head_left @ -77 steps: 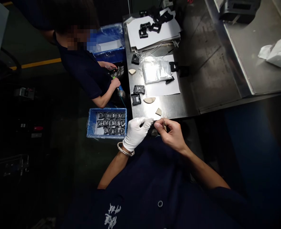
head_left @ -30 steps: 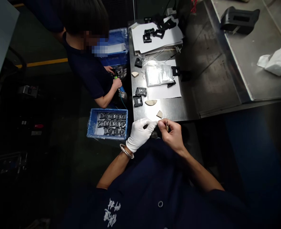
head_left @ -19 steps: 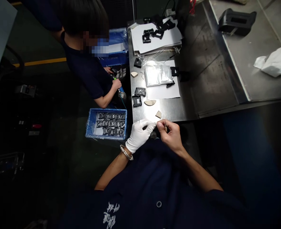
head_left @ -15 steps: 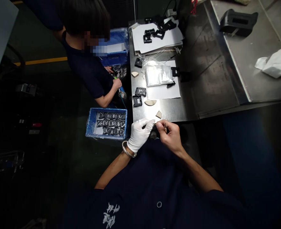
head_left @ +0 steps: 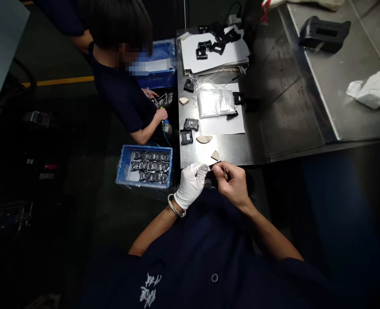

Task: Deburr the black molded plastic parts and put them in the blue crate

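My left hand [head_left: 192,184], in a white glove, is closed in a pinch near the front edge of the metal table [head_left: 235,150]; what its fingers hold is too small to make out. Close beside it on the right, my bare right hand [head_left: 231,182] is closed around a small tan piece [head_left: 226,173], partly hidden by the fingers. Just beyond the hands lies a tan wedge [head_left: 215,155]. A curved tan piece [head_left: 204,139] is farther back, near a black plastic part [head_left: 186,137] and a wrapped black part [head_left: 191,124].
On the left, a blue bin [head_left: 121,165] holds wrapped black parts. A person [head_left: 122,94] works beside the table with a tool. A clear bag [head_left: 215,102] lies on white paper, and black parts sit on a paper stack [head_left: 190,56].
My hands have shifted slightly right, and the gloved fingers have moved a little apart from my right fingertips. The other person's hand has moved slightly right with the tool.
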`<state>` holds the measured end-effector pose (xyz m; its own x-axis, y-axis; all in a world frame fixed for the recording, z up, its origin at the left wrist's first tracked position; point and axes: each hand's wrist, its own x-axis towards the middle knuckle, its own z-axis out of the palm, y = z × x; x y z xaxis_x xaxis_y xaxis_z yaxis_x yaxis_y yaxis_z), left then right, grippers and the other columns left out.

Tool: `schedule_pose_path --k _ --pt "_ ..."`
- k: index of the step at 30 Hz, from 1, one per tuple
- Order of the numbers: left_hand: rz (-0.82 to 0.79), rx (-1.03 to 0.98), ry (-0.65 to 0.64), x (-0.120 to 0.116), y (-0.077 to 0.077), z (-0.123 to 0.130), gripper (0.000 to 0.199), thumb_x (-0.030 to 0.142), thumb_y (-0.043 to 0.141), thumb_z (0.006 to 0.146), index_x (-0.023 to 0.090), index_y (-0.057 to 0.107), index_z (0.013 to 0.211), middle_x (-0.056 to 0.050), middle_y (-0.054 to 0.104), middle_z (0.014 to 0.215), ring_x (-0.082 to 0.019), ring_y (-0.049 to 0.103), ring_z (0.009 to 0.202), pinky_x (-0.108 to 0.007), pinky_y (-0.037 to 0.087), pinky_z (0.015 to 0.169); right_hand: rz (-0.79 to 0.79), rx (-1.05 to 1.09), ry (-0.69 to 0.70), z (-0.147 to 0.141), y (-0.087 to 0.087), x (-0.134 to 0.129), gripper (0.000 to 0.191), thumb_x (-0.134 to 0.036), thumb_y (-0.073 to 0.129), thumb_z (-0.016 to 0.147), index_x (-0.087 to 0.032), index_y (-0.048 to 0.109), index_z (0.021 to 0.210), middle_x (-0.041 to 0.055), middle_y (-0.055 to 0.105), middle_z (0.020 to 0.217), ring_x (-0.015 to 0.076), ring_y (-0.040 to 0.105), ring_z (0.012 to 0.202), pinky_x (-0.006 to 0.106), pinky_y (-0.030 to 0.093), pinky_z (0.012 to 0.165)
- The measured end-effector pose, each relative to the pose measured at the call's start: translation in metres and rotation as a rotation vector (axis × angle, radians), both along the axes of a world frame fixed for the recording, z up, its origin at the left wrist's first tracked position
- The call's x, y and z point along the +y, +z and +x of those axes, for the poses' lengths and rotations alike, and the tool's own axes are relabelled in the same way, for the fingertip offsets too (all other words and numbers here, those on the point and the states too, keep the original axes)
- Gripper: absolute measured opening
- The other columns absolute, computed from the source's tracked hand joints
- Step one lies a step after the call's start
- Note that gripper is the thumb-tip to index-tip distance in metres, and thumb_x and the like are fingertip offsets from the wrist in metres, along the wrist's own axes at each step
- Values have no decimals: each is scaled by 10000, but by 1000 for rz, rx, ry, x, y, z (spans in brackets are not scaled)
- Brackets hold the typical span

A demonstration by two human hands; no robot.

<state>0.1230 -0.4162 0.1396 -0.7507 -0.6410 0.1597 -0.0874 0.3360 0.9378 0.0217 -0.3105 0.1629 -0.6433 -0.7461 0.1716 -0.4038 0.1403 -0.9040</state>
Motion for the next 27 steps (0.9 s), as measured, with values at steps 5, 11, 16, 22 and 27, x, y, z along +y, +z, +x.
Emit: schedule_pose_path --k 5,11,16,22,27 --pt "-22 45 -25 2 0 3 273 348 602 936 162 623 737 -29 664 764 -130 609 720 -271 487 698 21 -24 17 0 0 0 243 -279 532 949 -189 551 724 -26 473 604 105 410 544 270 329 552" --pt "64 -25 37 -1 9 3 411 395 449 1008 154 651 743 -51 672 727 -143 618 677 -285 485 662 30 -47 -6 2 4 1 263 -316 527 958 -186 569 733 -21 490 613 104 409 547 264 332 552" --pt "106 -34 -86 -8 24 6 415 400 389 1023 170 685 845 -82 708 831 -181 670 776 -319 529 718 30 -112 -61 0 3 5 293 -365 533 956 -180 570 732 -22 480 611 104 411 559 257 326 546" --pt "-16 -105 -98 -8 26 5 189 329 628 906 176 643 796 -36 684 811 -155 622 731 -289 500 709 35 -119 -60 3 2 6 279 -345 537 956 -184 559 729 -34 433 598 97 380 545 257 315 538" --pt "-46 -124 -79 -12 22 4 355 350 454 998 171 631 748 -39 652 718 -147 592 657 -284 462 649 39 -80 -48 7 4 7 271 -349 539 953 -187 575 740 -29 459 604 103 396 545 258 328 539"
